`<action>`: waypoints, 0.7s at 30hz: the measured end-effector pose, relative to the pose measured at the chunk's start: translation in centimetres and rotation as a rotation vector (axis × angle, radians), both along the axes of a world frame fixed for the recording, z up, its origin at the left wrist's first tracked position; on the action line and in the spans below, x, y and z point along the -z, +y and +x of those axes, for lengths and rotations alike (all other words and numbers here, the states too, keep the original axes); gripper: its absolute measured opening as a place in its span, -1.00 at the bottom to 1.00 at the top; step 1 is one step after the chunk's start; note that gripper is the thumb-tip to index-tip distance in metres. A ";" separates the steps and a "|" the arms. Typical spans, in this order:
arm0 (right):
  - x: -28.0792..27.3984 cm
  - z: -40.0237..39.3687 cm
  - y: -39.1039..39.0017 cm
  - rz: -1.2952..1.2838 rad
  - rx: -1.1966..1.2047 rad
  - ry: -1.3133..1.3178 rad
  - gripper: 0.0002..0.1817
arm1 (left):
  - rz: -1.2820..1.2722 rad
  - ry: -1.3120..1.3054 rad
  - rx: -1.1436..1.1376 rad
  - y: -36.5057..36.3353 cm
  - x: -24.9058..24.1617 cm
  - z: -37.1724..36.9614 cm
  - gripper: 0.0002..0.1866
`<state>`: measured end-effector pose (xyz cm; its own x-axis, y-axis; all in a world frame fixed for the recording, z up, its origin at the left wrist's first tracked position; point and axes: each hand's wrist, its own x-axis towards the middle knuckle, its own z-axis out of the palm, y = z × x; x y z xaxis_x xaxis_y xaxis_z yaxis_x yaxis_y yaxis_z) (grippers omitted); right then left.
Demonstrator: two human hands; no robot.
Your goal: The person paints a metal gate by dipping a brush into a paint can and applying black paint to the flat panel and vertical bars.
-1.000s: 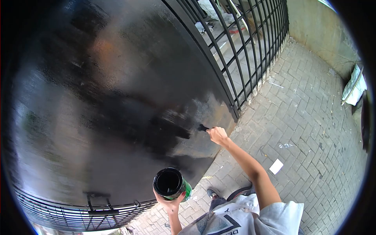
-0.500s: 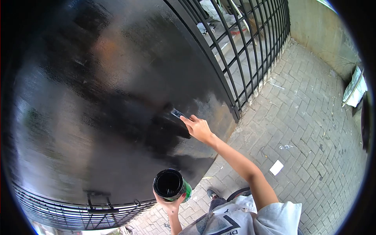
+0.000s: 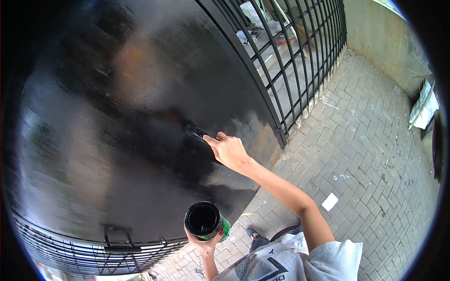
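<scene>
My right hand (image 3: 228, 149) is closed around the handle of a paintbrush (image 3: 198, 131), whose dark bristles meet a large metal gate panel (image 3: 154, 187). Much of the panel is coated in glossy black paint, while a patch near its right edge looks grey and brownish. Below, my left hand (image 3: 205, 243) wraps around a paint can (image 3: 225, 229) with a green label. The can is tilted so its mouth faces me, and black paint (image 3: 202, 220) coats its inside and rim.
A black barred fence (image 3: 293, 61) adjoins the panel on the right. A latch handle (image 3: 122, 248) juts from the panel's lower part. Brick paving (image 3: 365, 140) spreads to the right, with a white card (image 3: 330, 202) on it. A white sack (image 3: 424, 105) leans by the wall (image 3: 379, 42).
My right hand has slid the paintbrush left along the panel. The can in my left hand stays almost in place.
</scene>
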<state>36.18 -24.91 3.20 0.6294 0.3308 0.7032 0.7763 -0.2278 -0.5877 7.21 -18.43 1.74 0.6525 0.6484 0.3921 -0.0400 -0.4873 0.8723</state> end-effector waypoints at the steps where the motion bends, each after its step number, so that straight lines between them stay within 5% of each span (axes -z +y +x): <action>1: -0.6 -0.3 -0.1 0.105 0.000 -0.042 -0.53 | 0.014 -0.008 -0.002 0.1 0.2 -0.2 0.14; 7: 11.6 -0.2 3.4 -0.047 0.010 -0.012 -0.48 | -0.024 -0.009 -0.031 0.1 -0.7 -1.0 0.12; 11: 18.0 -0.4 -0.1 -0.573 -0.089 0.352 -0.57 | -0.008 0.002 -0.046 0.1 -0.3 -2.1 0.11; 14: 16.1 -0.2 0.3 -0.540 -0.077 0.384 -0.57 | 0.008 -0.016 -0.035 0.6 -0.5 -1.2 0.11; 15: 13.1 -0.1 1.1 -0.456 -0.047 0.356 -0.80 | 0.008 -0.014 -0.036 0.5 -0.5 -1.5 0.11; 17: 6.5 0.1 1.8 -0.385 -0.057 0.186 -0.85 | 0.011 -0.028 -0.017 0.9 -0.2 -1.6 0.12; 21: -0.2 -1.0 1.3 -0.018 0.019 -0.001 -0.59 | -0.042 -0.050 -0.025 0.8 0.0 -1.2 0.14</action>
<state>35.13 -23.60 3.39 0.6348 0.3313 0.6980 0.7725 -0.2528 -0.5825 6.05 -17.62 1.76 0.6160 0.6807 0.3965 -0.0727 -0.4520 0.8890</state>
